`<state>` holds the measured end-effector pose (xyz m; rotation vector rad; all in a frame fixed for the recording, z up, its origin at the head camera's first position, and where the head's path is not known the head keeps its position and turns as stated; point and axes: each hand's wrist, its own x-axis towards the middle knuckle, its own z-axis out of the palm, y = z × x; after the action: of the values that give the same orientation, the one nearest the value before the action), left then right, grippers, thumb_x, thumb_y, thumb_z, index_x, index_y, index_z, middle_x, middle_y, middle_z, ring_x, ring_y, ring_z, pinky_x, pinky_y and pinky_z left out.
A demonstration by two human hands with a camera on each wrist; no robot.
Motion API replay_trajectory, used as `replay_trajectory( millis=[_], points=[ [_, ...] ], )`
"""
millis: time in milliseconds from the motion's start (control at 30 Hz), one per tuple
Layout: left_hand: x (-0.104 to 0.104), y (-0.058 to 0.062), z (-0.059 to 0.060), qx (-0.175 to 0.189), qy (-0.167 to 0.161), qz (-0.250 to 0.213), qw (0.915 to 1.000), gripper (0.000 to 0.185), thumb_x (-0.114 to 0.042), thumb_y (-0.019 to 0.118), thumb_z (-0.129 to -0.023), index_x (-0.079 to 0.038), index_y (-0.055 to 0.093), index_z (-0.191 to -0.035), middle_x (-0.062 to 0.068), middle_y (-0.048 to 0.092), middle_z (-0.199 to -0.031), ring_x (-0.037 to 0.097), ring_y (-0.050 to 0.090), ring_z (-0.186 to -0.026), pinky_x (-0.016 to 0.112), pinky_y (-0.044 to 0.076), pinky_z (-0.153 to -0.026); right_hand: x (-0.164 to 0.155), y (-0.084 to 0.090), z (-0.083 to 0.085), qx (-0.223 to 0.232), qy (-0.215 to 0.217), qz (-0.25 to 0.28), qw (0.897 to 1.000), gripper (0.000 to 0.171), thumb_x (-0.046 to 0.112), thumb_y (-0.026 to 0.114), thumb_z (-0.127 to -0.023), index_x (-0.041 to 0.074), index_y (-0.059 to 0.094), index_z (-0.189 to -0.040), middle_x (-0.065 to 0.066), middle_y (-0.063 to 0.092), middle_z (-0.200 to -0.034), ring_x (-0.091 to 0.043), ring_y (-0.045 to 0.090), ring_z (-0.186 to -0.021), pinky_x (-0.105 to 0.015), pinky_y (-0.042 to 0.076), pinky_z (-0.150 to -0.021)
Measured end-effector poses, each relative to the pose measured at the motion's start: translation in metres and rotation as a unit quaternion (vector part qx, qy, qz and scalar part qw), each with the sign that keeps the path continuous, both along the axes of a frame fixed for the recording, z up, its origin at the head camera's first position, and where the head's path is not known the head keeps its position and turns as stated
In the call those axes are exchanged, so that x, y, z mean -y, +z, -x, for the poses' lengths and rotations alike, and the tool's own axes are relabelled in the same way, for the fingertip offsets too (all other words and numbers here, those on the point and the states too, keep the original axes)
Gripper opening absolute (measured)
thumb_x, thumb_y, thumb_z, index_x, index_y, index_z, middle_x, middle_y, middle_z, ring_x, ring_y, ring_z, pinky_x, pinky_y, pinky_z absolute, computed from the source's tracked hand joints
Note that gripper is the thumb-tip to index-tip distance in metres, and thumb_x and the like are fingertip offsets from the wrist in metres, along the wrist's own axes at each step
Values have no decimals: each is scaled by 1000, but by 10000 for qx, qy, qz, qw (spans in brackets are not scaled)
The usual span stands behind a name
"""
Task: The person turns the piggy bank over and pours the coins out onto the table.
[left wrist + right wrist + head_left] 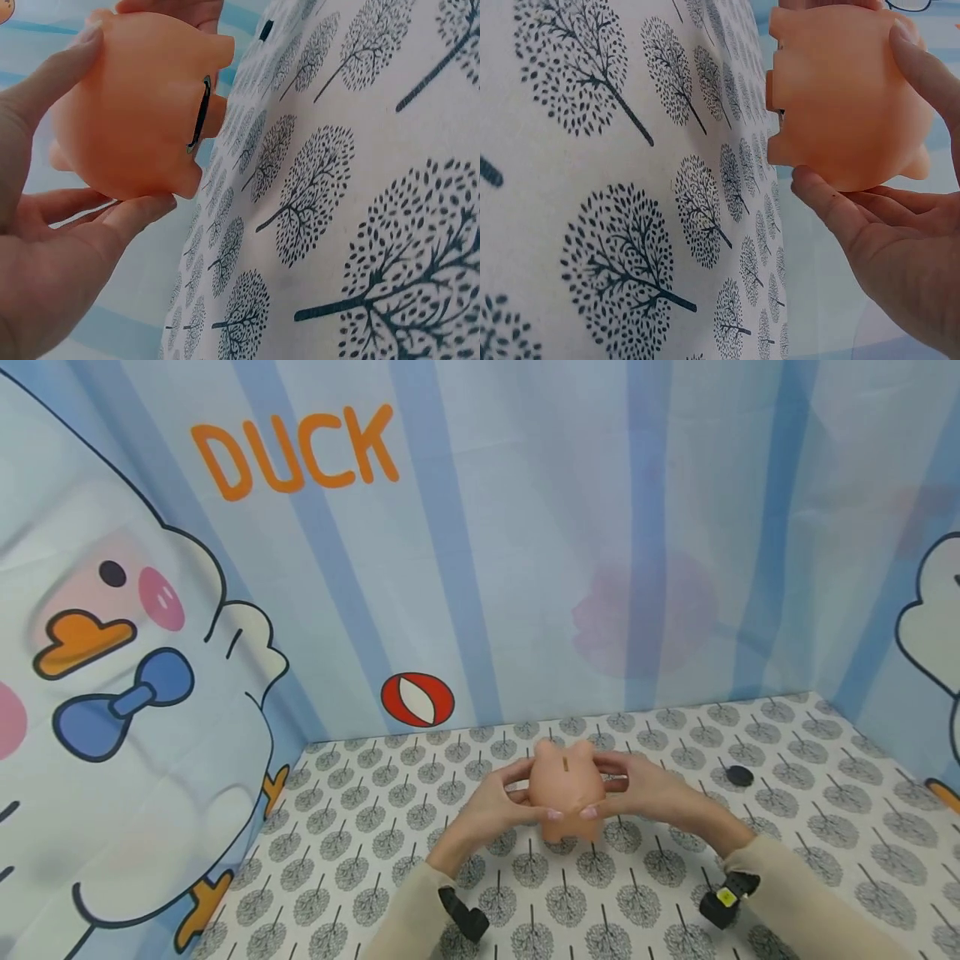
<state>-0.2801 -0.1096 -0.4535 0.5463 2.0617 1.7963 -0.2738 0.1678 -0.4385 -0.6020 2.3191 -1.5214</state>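
Both hands cupping orange piggy bank, held just above tree-print cloth, slot up. Left hand & right hand curled round its sides. Black disc on cloth, right of bank. Step, prob.: inspecting/turning bank. Next needs steady two-handed grip, slow rotation.

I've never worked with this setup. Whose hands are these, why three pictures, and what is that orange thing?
No machine here: a person works bare-handed. The wide picture comes from a camera on their head; the two close ones come from cameras on each wrist. The left hand and right hand together hold an orange piggy bank, coin slot up, over a tablecloth printed with trees. A small black disc lies on the cloth to the right. Behind hangs a duck backdrop.
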Motion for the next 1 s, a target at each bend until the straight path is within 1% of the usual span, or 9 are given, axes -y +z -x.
replay_trajectory(
  millis=[100,233,333,433,500,667,800,1000],
  points=[
    [1,-1,2,-12,-89,-61,9999,91,-9,89,-84,-28,44,-160,4,44,-167,33,60,-141,39,61,-108,0,-1,2,-81,-2,73,9999,109,32,91,-83,4,27,-166,-24,31,-170,-51,40,-152,-57,50,-118],
    [0,-3,3,79,-121,-137,9998,102,-9,92,-81,-32,36,-163,5,42,-168,30,55,-146,38,59,-112,-2,-2,3,-96,-79,159,9998,112,26,93,-81,5,25,-166,-23,25,-173,-51,33,-155,-56,47,-121],
    [-1,-3,2,135,-65,-145,9998,104,-7,92,-81,-31,35,-164,8,43,-167,31,53,-149,38,58,-113,-2,-3,3,-42,-90,223,9997,115,24,94,-78,5,23,-167,-24,23,-173,-51,31,-156,-55,47,-120],
    [0,-3,1,107,-11,-111,9999,104,-4,91,-81,-31,34,-164,8,42,-168,31,50,-150,38,57,-114,1,-3,2,-30,-106,219,9997,118,22,95,-76,6,22,-167,-24,23,-173,-51,32,-156,-53,49,-119],
    [0,-3,0,41,14,-34,10000,103,-4,91,-81,-32,35,-164,7,43,-167,31,52,-149,39,58,-112,2,-2,1,-85,-149,164,9997,119,23,96,-75,5,23,-167,-25,24,-173,-51,33,-155,-53,50,-118],
    [-1,-2,0,-137,62,171,9997,103,-7,92,-80,-32,36,-163,3,43,-167,33,55,-146,40,60,-110,3,-4,2,-227,-144,104,9996,118,23,97,-73,5,26,-166,-25,26,-171,-52,35,-154,-54,51,-117],
    [-2,-3,1,-217,105,310,9992,103,-9,93,-80,-31,37,-163,1,42,-168,32,54,-147,39,59,-111,1,-8,5,-314,-105,52,9994,117,24,96,-74,5,26,-166,-26,27,-171,-52,36,-153,-54,50,-118],
    [-3,-3,4,-99,113,325,9994,103,-10,94,-78,-33,40,-162,1,43,-167,32,54,-147,40,59,-111,1,-12,7,-286,-140,72,9995,117,24,96,-75,3,25,-166,-26,27,-171,-53,37,-153,-54,50,-118]
  ],
)
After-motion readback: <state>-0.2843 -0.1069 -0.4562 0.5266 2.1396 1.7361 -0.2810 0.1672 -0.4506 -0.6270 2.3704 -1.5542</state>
